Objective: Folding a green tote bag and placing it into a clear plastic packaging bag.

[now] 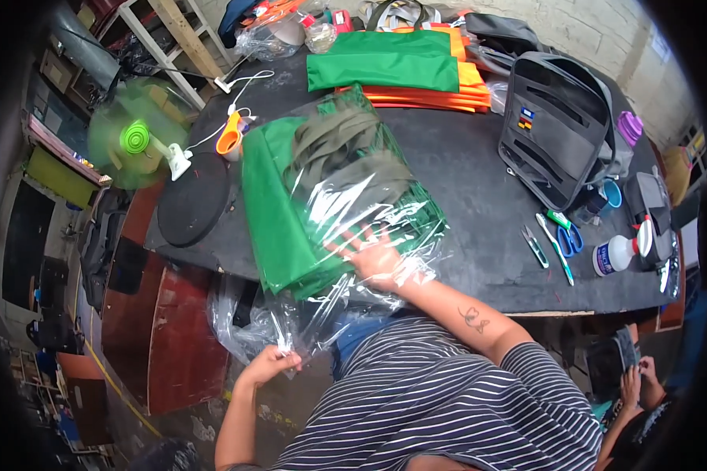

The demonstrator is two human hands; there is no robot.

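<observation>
Folded green fabric bags with dark olive straps lie at the near left of the table, inside a clear plastic bag. My right hand reaches in from the right, fingers spread flat on the green stack. Shiny plastic covers the fingers and wrist, so the hand seems to be inside the bag. Off the table's near edge, my left hand pinches the loose rim of the plastic bag between thumb and fingers. The plastic sags and crumples between my two hands.
Behind lie green and orange fabric bags. On the right stand a grey backpack, blue scissors, a toothbrush and a white spray bottle. A green fan spins at left; another person's hands show lower right.
</observation>
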